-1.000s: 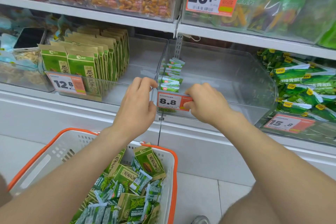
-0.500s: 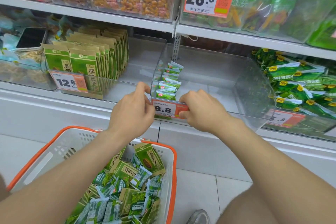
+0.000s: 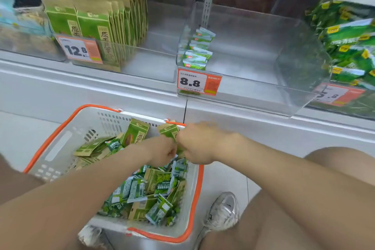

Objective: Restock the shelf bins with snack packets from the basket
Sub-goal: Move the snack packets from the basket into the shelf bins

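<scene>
A white basket with an orange rim (image 3: 199, 189) stands on the floor below the shelf, full of small green snack packets (image 3: 142, 191) and some larger brown-green packets (image 3: 135, 135). Both hands are down at its far right corner, blurred by motion. My left hand (image 3: 162, 153) is curled over the packets, and my right hand (image 3: 197, 146) is closed beside it, next to a brown-green packet (image 3: 169, 131). Whether either hand holds a packet is unclear. Above, the clear bin tagged 8.8 (image 3: 253, 95) holds one short row of small green packets (image 3: 196, 53) at its left side.
The bin tagged 12.8 (image 3: 142, 67) on the left holds upright brown-green packets (image 3: 97, 26). A bin of bigger green bags (image 3: 349, 46) is on the right. A white shelf ledge (image 3: 101, 87) juts out above the basket. My shoe (image 3: 223, 213) rests beside the basket.
Both hands have left the 8.8 price tag on the bin front and dropped into the basket. The view has tilted down.
</scene>
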Available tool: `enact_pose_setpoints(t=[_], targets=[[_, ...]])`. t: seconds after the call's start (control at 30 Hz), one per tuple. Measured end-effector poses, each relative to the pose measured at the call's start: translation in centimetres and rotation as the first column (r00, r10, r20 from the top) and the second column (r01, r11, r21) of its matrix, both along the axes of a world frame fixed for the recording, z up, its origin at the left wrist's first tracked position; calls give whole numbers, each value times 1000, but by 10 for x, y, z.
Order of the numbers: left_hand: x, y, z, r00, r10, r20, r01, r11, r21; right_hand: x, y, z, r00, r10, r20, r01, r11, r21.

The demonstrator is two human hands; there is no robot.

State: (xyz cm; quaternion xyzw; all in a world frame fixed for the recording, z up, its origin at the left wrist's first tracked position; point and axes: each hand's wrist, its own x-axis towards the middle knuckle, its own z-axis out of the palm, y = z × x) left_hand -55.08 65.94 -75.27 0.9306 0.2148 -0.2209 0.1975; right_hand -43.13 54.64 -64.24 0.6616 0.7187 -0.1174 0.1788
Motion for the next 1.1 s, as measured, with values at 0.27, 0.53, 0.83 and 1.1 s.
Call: enact_pose_setpoints(t=[0.27, 0.53, 0.83, 1.1], targets=[[6, -28, -78, 930, -218, -295, 235, 972, 24, 1, 5, -27, 1000, 15, -5, -15, 953, -301], [24, -25, -94, 949, -210, -235, 228, 972, 53, 20, 14, -24, 998, -57, -14, 52, 969, -243], [31, -4, -8, 963, 270, -3, -257, 910, -325, 39, 9, 12, 994, -105, -32, 95, 972, -216], [27, -8, 111, 595, 798, 99, -215, 276, -937, 62, -4, 60, 931, -222, -288, 232, 973, 0]])
